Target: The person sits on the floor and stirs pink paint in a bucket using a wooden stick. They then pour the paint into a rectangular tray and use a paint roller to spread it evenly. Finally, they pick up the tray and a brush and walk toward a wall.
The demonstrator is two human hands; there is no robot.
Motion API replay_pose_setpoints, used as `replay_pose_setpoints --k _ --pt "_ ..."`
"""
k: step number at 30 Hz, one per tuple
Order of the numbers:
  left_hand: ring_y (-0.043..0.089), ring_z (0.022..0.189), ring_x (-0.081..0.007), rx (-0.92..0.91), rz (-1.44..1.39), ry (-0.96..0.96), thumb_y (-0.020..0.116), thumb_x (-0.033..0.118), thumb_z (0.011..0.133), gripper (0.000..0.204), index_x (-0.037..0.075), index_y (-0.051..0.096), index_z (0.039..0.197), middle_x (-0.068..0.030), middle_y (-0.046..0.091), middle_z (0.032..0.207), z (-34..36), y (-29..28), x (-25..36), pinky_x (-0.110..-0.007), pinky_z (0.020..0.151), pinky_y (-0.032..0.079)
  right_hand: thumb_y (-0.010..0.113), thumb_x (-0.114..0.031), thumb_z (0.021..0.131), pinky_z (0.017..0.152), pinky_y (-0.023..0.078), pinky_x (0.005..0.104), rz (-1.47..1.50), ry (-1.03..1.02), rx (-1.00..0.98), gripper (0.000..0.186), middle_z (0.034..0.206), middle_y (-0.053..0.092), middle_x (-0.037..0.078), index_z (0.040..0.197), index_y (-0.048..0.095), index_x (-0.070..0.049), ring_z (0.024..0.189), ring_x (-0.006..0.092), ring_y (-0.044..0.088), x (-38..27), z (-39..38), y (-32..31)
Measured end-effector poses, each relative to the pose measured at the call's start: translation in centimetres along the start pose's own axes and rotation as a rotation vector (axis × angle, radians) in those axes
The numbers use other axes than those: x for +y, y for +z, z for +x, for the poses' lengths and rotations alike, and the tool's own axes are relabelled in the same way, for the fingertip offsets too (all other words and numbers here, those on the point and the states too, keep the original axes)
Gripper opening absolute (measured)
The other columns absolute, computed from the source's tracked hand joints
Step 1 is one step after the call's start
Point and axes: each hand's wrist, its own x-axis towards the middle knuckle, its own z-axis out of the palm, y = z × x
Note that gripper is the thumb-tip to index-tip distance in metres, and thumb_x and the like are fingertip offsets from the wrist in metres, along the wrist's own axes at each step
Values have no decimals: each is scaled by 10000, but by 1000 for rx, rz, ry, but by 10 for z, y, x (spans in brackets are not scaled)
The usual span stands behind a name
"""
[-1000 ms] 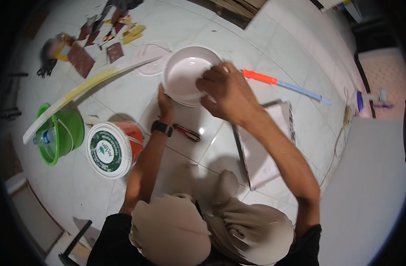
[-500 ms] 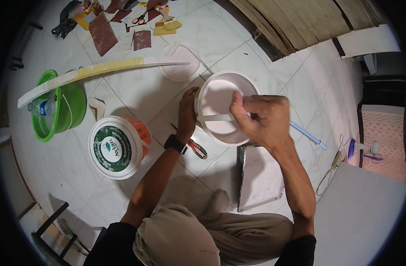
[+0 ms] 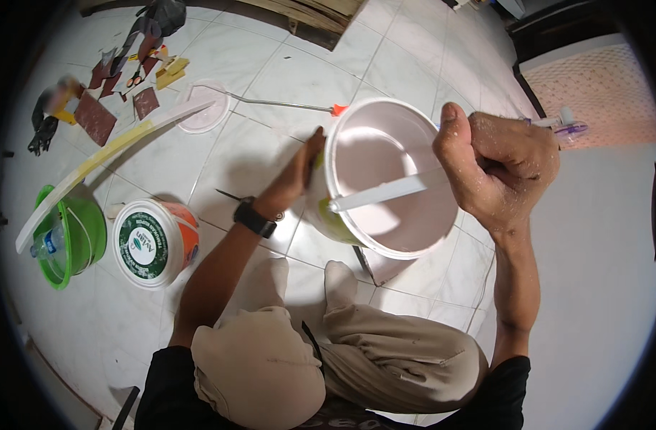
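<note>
A white bucket (image 3: 374, 118), coated inside with pale pinkish-white paint, tilts in front of me and appears raised above the floor. Its white strap-like handle (image 3: 385, 192) crosses the opening, and my right hand (image 3: 503, 161) is closed around the handle's right part. My left hand (image 3: 293, 175), with a dark watch on the wrist, lies along the bucket's left outer wall, fingers stretched out. A paint tray (image 3: 389, 268) shows partly below the bucket, which hides the rest. Behind the bucket, a thin metal rod with a red end (image 3: 339, 110) runs toward a round pinkish lid (image 3: 205, 111).
To the left stand a lidded paint tub (image 3: 143, 245) and a green bucket (image 3: 92, 233) with a plastic bottle (image 3: 52, 242) inside. A long pale strip (image 3: 120, 147) reaches from the green bucket to the lid. Sandpaper sheets (image 3: 95, 120) and scissors (image 3: 134, 79) lie at the far left.
The bucket has come up closer to me and tilted, with my right hand moving up and right on its handle. My view has shifted, and more of the tray is covered.
</note>
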Motion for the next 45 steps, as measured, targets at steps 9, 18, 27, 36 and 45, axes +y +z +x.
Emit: replay_pose_setpoints --k 9,18,27,36,45 --pt "465 1332 -234 -151 -213 -422 262 377 1059 543 62 373 1488 -120 470 1467 -31 142 -124 -368 1141 346 690 -49 835 393 240 257 -96 507 -139 425 412 363 3 468 480 -15 387 67 294 19 -92 -31" --pt "529 1256 -180 -107 -507 -634 286 477 1043 567 94 417 1440 -75 555 1371 -45 170 -188 -344 1080 431 693 -54 888 425 194 268 35 709 -233 432 446 343 -10 511 489 -6 436 74 260 54 -143 -9" --pt "372 1383 -251 46 -427 -730 374 574 998 655 108 400 1458 -87 416 1513 -38 167 -184 -460 1160 315 690 -91 907 427 239 250 54 736 -245 389 449 396 -1 553 557 3 437 64 298 81 -143 11" --pt "381 1351 -182 69 -487 -803 236 586 1020 650 163 359 1498 -49 410 1506 -27 166 -190 -368 1135 304 700 -103 898 426 206 240 30 726 -263 387 437 370 -15 544 582 -1 439 53 272 95 -146 22" --pt "411 1310 -166 108 -455 -768 235 567 1020 614 171 413 1453 -46 466 1441 -27 170 -188 -365 1107 328 689 -102 903 445 172 253 6 720 -259 457 449 331 -46 504 485 -10 466 49 240 98 -148 20"
